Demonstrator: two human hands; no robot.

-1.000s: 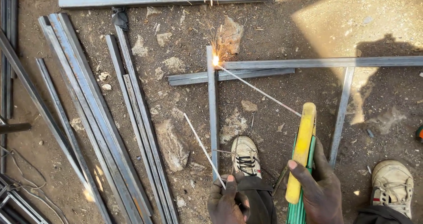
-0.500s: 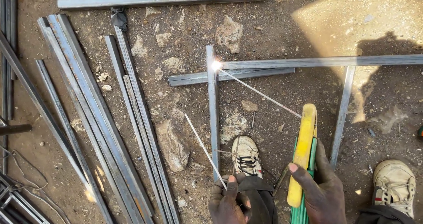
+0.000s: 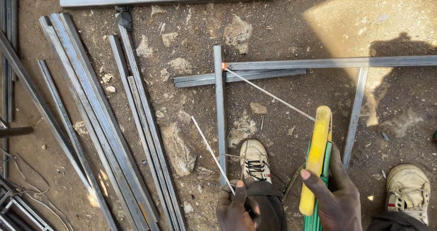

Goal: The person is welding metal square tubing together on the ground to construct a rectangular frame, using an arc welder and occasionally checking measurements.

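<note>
Right hand [image 3: 334, 199] grips yellow-green electrode holder [image 3: 316, 160]; left hand [image 3: 234, 208] pinches spare thin welding rod [image 3: 211, 153]; glowing tip could stick to grey steel tube [image 3: 220, 112] if pressed

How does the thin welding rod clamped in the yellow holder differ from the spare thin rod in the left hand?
The thin welding rod in the yellow holder is longer, and its tip glows at the steel frame joint. The spare thin rod is shorter and points away from that joint, touching no metal, pinched in the left hand. Both are straight, pale and slender.
</note>
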